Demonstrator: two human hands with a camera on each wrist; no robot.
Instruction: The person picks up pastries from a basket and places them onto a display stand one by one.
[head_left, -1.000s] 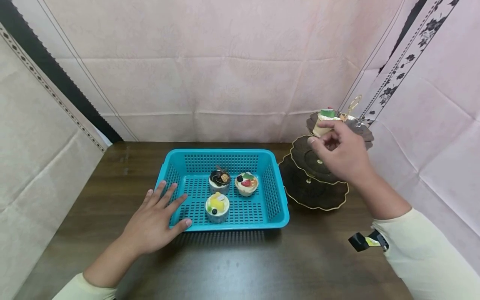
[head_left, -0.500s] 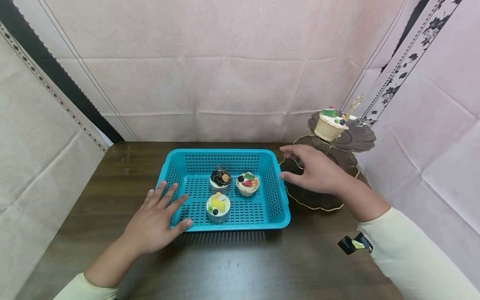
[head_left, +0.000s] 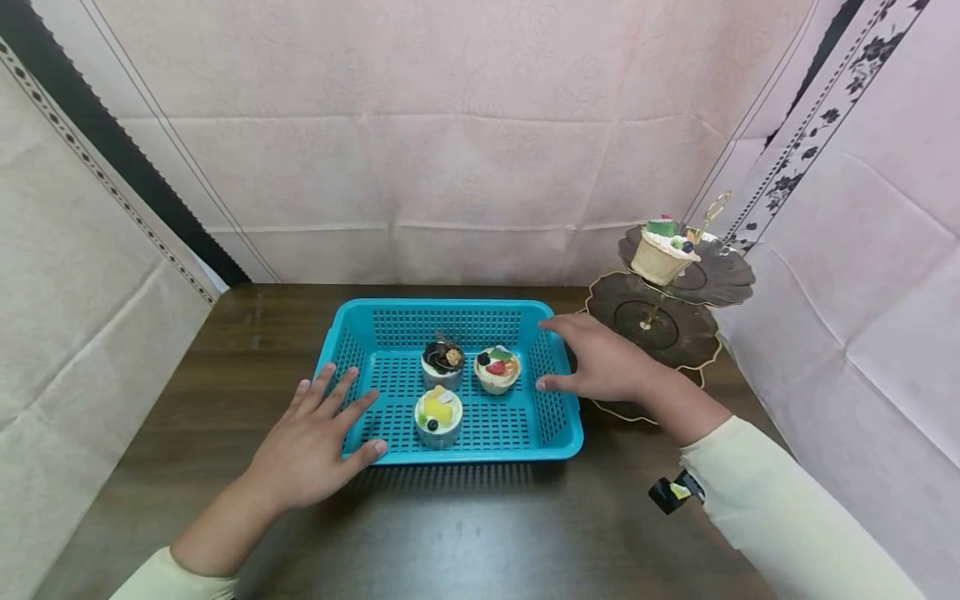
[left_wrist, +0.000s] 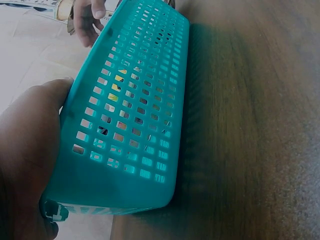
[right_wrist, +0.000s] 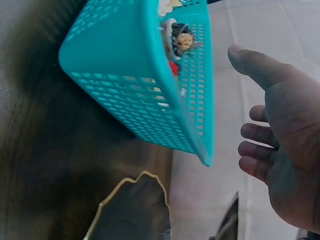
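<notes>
In the head view, a blue plastic basket (head_left: 480, 454) holds three cupcakes: a chocolate-topped one (head_left: 443, 364), a fruit-topped one (head_left: 497, 370) and a yellow-topped one (head_left: 438, 417). My left hand (head_left: 307, 446) rests with spread fingers on the basket's front left corner; the left wrist view has its thumb at the rim. Above the basket's right side hovers my right hand (head_left: 600, 358), empty, thumb and fingers apart. The right wrist view shows that hand (right_wrist: 285, 125) clear of the rim. A cream-topped cupcake (head_left: 660, 258) sits on the top tier of a dark stand.
The tiered stand (head_left: 697, 329) with gold wavy edges stands right of the basket, its lower tier partly behind my right arm. A gold handle (head_left: 716, 208) rises from its top. Pale cloth (head_left: 480, 167) hangs behind the brown wooden table (head_left: 480, 533).
My right hand has let go of the cream-topped cupcake on the stand's top tier and moved left and down to the basket's right side. The left hand has stayed on the basket.
</notes>
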